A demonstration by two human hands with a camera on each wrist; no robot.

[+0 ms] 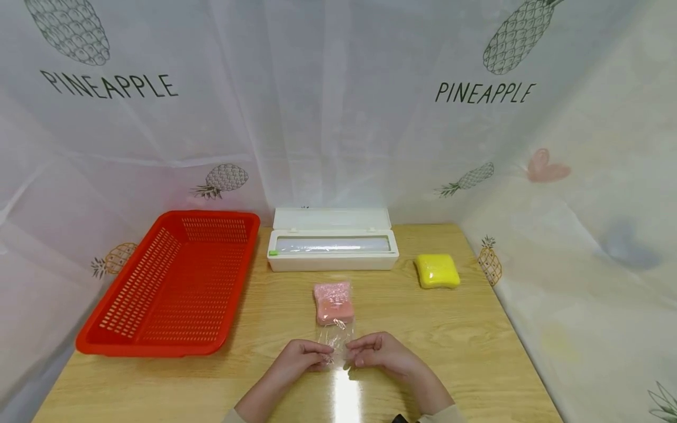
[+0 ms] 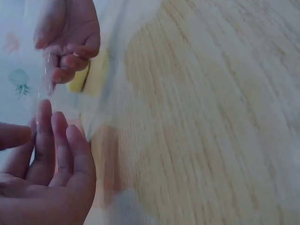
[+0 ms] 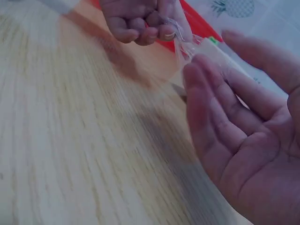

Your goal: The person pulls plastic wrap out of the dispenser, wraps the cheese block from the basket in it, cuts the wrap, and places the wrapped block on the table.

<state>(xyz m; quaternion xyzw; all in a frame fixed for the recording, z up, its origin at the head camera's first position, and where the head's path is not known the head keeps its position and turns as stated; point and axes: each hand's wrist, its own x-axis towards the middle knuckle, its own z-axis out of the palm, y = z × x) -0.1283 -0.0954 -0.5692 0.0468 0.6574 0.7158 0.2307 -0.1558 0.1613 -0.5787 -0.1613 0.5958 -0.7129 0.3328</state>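
Note:
A pink sponge (image 1: 334, 302) lies mid-table under clear cling film, and a loose flap of the film (image 1: 335, 336) stretches from its near edge towards me. My left hand (image 1: 305, 355) pinches the left side of this flap between thumb and forefinger. On the other side, my right hand (image 1: 383, 354) has its fingertips at the film's right edge. The right wrist view shows the right hand (image 3: 243, 122) with its thumb apart from bent fingers, and crumpled film (image 3: 185, 44) by the left hand's (image 3: 143, 21) fingertips.
A white cling film dispenser (image 1: 333, 261) stands behind the sponge, lid raised, with a roll inside. To the left is a red plastic basket (image 1: 180, 294). A shiny yellow sponge (image 1: 437, 271) lies on the right of the wooden table (image 1: 449, 358). Pineapple-print curtains (image 1: 328, 117) surround the table.

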